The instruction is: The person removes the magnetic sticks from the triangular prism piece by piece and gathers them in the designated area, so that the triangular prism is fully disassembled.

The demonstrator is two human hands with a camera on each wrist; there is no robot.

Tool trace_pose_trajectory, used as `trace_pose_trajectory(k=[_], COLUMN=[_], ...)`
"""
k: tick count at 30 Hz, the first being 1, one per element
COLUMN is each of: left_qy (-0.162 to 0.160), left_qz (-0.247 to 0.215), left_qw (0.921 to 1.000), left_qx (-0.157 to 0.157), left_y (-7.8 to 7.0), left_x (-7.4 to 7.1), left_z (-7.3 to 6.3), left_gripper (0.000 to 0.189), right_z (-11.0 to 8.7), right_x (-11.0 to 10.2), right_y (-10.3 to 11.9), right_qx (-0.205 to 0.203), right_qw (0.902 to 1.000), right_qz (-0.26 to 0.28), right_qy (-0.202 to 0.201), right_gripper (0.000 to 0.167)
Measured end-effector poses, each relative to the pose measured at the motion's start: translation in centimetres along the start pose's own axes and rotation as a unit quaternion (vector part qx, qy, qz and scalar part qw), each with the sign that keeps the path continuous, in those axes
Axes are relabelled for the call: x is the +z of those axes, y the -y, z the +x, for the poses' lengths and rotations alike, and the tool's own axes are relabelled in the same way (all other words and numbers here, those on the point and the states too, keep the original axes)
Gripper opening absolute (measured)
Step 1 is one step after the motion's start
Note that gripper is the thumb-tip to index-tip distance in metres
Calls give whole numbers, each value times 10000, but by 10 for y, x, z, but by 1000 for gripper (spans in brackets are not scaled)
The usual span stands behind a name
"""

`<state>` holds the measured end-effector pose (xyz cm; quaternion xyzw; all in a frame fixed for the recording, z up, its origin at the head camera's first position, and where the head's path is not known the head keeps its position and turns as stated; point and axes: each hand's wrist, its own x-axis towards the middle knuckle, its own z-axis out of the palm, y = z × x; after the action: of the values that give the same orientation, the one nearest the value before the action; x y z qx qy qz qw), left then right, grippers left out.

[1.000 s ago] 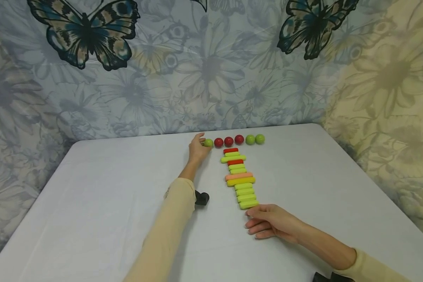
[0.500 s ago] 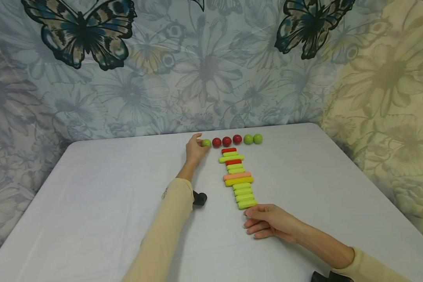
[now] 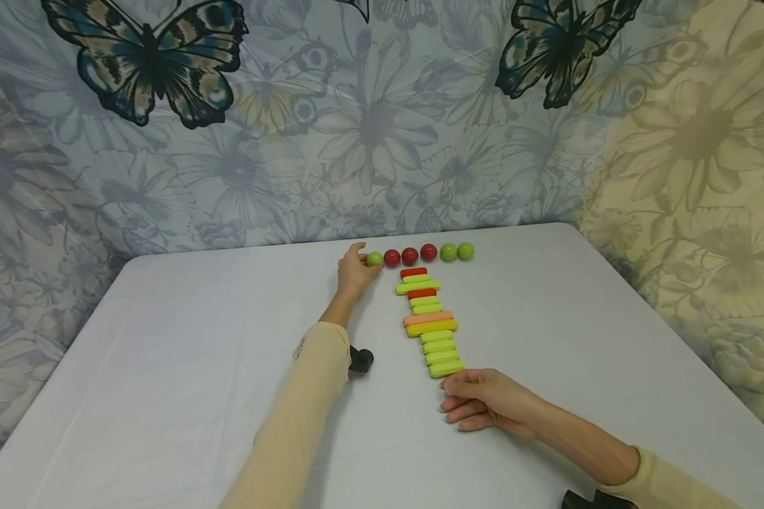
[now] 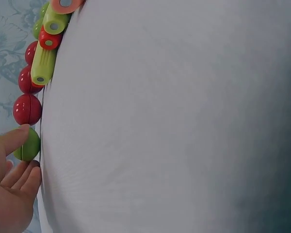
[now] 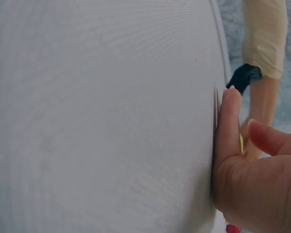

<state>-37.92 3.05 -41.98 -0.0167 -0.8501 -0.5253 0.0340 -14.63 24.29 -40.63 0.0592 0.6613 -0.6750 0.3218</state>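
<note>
At the far side of the table, my left hand (image 3: 354, 274) pinches a green ball (image 3: 373, 259) between thumb and fingers. The ball sits at the left end of a row with red balls (image 3: 410, 256) and two more green balls (image 3: 456, 252). In the left wrist view a seam runs around the green ball (image 4: 29, 145). Toward me from the row runs a column of short rods in lime, red, peach and yellow. My right hand (image 3: 484, 397) lies at its near end, relaxed, with thumb and index finger right by the nearest lime rod (image 3: 446, 369).
A white cloth covers the table (image 3: 184, 367), whose back edge is close behind the balls. A patterned fabric wall (image 3: 375, 162) with butterflies stands behind it. A black wrist camera mount (image 3: 360, 359) juts from the left sleeve. Grey discs show in the rod ends (image 4: 40, 79).
The head view has shifted slightly. My left hand stays on the green ball, which sits a touch further right than half a second ago. My right hand keeps its place.
</note>
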Motion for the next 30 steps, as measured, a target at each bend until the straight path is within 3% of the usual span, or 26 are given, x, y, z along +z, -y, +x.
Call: trace_pose_trajectory(k=[9, 20, 23, 26, 28, 30], left_qy=[58, 15, 7, -28, -8, 24], left_qz=[-85, -100, -185, -144, 25, 334], left_qw=[9999, 9999, 9997, 9996, 9996, 9987], left_qx=[66, 66, 174, 243, 295, 375], left_y=[5, 7, 5, 3, 3, 3], left_x=[-4, -11, -18, -28, -36, -43], left_z=[2, 3, 4, 5, 6, 6], left_gripper=[64, 64, 59, 55, 53, 52], right_z=[4, -1, -4, -3, 0, 6], right_x=[0, -8, -14, -21, -25, -29], right_y=[1, 7, 11, 20, 30, 42], right_qx=[100, 55, -272, -904, -1345, -1720], right_qw=[9999, 9989, 9941, 9815, 9791, 9803], right_qz=[7, 240, 653, 1102, 882, 273], right_qy=[-74, 411, 817, 1278, 1245, 936], right_gripper=[31, 37, 35, 37, 45, 53])
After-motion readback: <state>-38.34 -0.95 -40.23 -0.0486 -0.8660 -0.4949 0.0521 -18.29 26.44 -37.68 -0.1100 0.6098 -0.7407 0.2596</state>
